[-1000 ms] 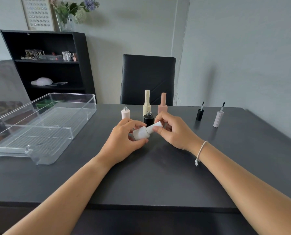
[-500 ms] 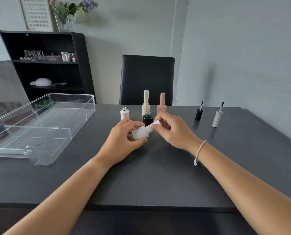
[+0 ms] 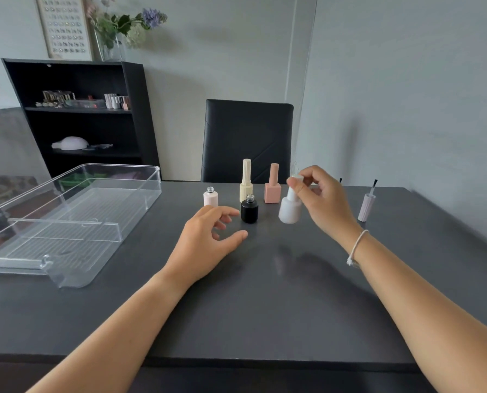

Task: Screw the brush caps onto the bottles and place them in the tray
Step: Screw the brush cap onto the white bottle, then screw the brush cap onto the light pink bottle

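Observation:
My right hand (image 3: 320, 198) pinches the cap of a white capped bottle (image 3: 290, 209) and holds it upright just above the dark table (image 3: 265, 293). My left hand (image 3: 208, 239) rests open on the table, fingers spread, near an uncapped black bottle (image 3: 249, 209). An uncapped pale pink bottle (image 3: 210, 197) stands to the left of it. Behind stand a capped cream bottle (image 3: 246, 181) and a capped pink bottle (image 3: 272, 185). A loose lilac brush cap (image 3: 367, 205) stands at the right, brush up. A black brush tip (image 3: 340, 180) peeks out behind my right hand. The clear tray (image 3: 66, 222) sits at the left.
A black chair (image 3: 246, 140) stands behind the table's far edge. A black shelf unit (image 3: 78, 117) with small items is at the back left, with a flower vase (image 3: 115, 32) on top. A grey wall runs close along the right side.
My left hand has let go of the white bottle and dropped open to the table. My right hand has lifted the bottle by its cap up and to the right, turning it upright.

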The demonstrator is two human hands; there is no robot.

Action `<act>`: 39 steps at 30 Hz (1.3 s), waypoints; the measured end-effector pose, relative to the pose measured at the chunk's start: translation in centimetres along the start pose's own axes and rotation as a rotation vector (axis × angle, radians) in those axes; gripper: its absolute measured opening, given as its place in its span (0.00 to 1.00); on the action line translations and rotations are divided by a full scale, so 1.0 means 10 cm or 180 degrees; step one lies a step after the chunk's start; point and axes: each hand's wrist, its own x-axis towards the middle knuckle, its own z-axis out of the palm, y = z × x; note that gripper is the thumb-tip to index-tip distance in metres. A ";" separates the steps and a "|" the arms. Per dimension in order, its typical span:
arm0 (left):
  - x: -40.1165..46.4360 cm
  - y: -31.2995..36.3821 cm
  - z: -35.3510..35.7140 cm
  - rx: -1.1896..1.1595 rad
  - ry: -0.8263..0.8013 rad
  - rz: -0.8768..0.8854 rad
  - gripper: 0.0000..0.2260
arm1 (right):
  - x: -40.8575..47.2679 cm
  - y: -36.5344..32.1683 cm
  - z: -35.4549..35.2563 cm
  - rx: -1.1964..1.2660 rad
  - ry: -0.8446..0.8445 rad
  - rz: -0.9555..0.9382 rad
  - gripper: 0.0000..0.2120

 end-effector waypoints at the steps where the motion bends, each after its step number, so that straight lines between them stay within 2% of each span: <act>1: 0.02 -0.02 0.00 0.0027 0.0144 -0.0086 0.12 | 0.04 0.05 -0.02 -0.0084 0.0087 0.0069 0.06; 4: 0.11 -0.10 -0.02 0.0074 0.0462 -0.0432 0.11 | 0.16 0.23 -0.02 -0.0335 0.0234 0.0257 0.05; 9: 0.29 -0.24 -0.10 0.0252 0.0663 -0.0804 0.16 | 0.30 0.46 0.07 -0.0603 0.0265 0.0433 0.04; 18: 0.63 -0.39 -0.05 0.0194 0.0399 -0.1209 0.25 | 0.41 0.59 0.15 -0.0733 0.0304 0.0569 0.06; 26: 0.67 -0.48 0.02 0.0364 0.0430 -0.1088 0.18 | 0.39 0.58 0.15 -0.0807 0.0239 0.0554 0.06; 30: 0.65 -0.49 0.02 0.0393 0.0471 -0.1038 0.15 | 0.36 0.54 0.14 -0.0849 0.0211 0.0560 0.10; 36: 0.61 -0.48 -0.01 0.0294 0.0402 -0.0904 0.16 | 0.24 0.44 0.04 -0.0814 0.0250 0.0572 0.10; 39: 0.59 -0.45 -0.02 0.0298 0.0379 -0.0788 0.15 | 0.19 0.37 -0.08 -0.0759 0.0456 0.0561 0.11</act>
